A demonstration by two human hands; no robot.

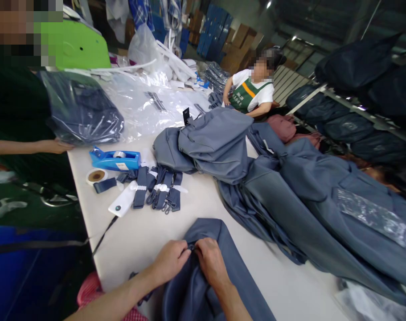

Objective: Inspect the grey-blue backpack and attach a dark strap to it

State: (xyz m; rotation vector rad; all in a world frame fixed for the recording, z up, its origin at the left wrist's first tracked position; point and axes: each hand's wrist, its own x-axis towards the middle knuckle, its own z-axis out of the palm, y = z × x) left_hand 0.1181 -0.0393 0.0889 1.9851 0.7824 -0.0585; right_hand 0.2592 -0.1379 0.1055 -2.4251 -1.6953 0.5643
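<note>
A grey-blue fabric bag (223, 249) lies at the near edge of the white table (156, 227). My left hand (171, 260) and my right hand (212, 261) both pinch its fabric close together near the top, where a small dark fitting shows between the fingers. Just beyond my hands lie several dark blue straps (159, 187) bundled with white bands.
A blue tape dispenser (116, 159), a tape roll (96, 176) and a white device (122, 204) sit left of the straps. A heap of grey-blue bags (289, 191) fills the right side. One person at left holds a plastic-wrapped bag (82, 111); another sits at the far end (251, 91).
</note>
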